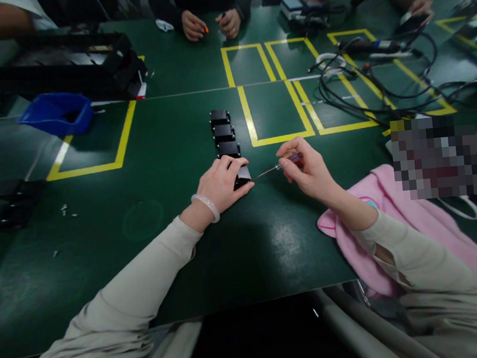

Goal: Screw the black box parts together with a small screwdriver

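Several small black blocks [223,131] stand in a row on the green table [168,140]. Over the nearest black block [243,175] lies my left hand [223,185], its thumb and fingers closed on the block's sides and hiding part of it. A screwdriver [294,158] with a dark reddish handle is pinched in my right hand [304,167]. Its thin shaft points left, and the tip meets the block's right end beside my left thumb. Whether the tip sits in a screw is too small to tell.
Small screws [64,208] and black parts [9,207] lie at left, below a blue bin [59,113] and black trays [73,59]. A pink cloth [392,215] and cables [340,100] are at right. Across the table, other people's hands [194,25] are working.
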`<state>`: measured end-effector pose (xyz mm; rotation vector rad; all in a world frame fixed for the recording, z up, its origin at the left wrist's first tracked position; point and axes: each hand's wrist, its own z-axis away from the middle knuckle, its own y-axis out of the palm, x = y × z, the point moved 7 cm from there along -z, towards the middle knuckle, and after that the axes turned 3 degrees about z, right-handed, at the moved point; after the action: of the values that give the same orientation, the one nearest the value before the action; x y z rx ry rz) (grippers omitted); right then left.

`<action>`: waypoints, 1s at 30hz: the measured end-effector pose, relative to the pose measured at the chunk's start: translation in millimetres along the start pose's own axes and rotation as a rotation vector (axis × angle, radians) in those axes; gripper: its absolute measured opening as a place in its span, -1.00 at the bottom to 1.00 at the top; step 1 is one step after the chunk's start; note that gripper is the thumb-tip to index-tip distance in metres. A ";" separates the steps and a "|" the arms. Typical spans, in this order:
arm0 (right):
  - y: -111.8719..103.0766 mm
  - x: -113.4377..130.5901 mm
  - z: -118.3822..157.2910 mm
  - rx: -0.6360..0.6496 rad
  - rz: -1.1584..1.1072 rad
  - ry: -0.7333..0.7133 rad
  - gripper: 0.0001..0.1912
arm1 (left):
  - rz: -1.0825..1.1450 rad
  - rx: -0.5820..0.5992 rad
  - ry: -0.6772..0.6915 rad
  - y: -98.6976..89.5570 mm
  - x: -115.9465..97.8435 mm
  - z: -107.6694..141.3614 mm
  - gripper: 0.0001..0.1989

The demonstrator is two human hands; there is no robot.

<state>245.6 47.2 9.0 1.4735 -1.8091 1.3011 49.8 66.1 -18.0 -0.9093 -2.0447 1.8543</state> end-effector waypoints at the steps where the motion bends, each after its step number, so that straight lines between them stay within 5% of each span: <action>1: -0.3 0.3 -0.1 -0.004 0.001 -0.009 -0.78 | -0.001 0.000 0.000 0.0 0.0 0.2 -0.50; 30: 1.3 1.0 -0.9 0.025 0.001 0.032 -0.76 | 0.006 0.001 -0.004 0.0 0.3 -0.2 -0.51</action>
<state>244.0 47.5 9.8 1.4564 -1.7801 1.3447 49.7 66.5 -18.0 -0.9131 -2.0456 1.8617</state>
